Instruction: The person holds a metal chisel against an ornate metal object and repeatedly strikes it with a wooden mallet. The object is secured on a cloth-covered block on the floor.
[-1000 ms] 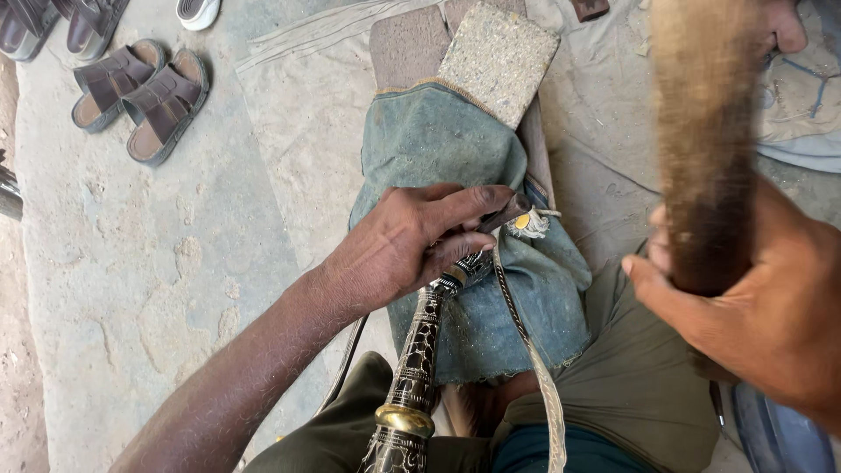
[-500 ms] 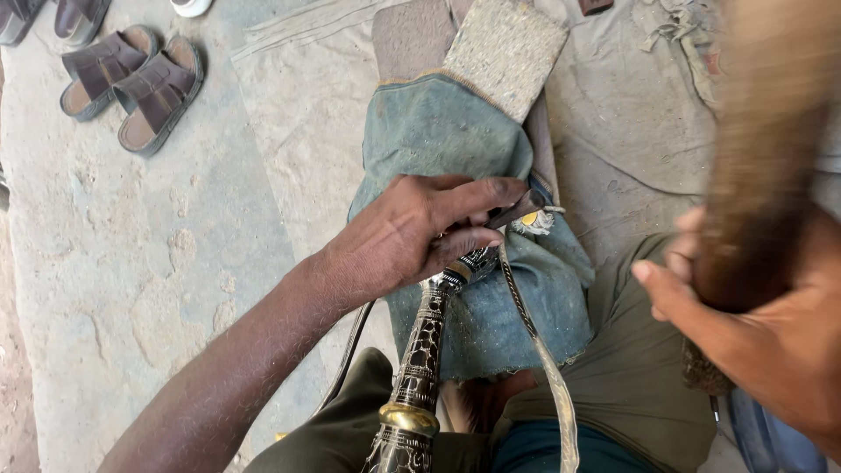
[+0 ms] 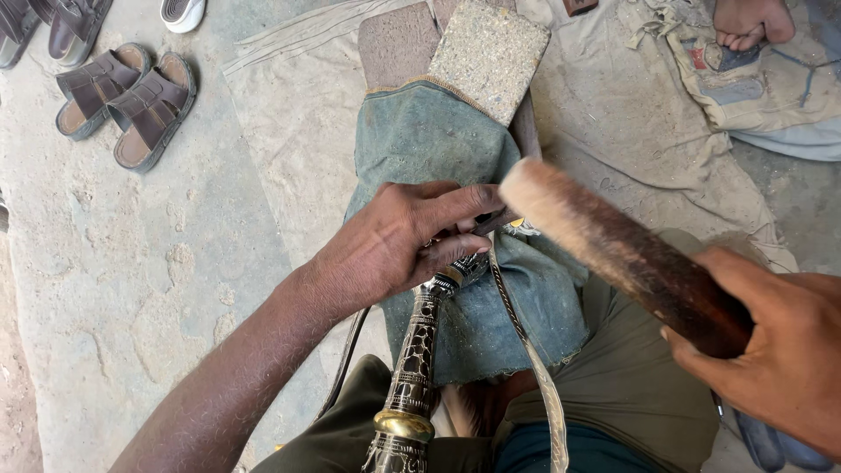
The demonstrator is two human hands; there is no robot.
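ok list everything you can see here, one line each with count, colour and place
wooden club: 1, dark brown with a pale worn end, held over the middle
ornate metal rod: 1, black with a brass ring, bottom centre
denim cloth: 1, faded blue-green, draped over the block at centre
stone slab: 1, grey-tan, top centre
narrow strap: 1, pale, across the lap
sandals: 1 pair, brown, upper left
ground sheet: 1, dusty beige, under the block
another person's foot: 1, top right
left hand: pressing the rod's top end onto the cloth
right hand: gripping the club's handle
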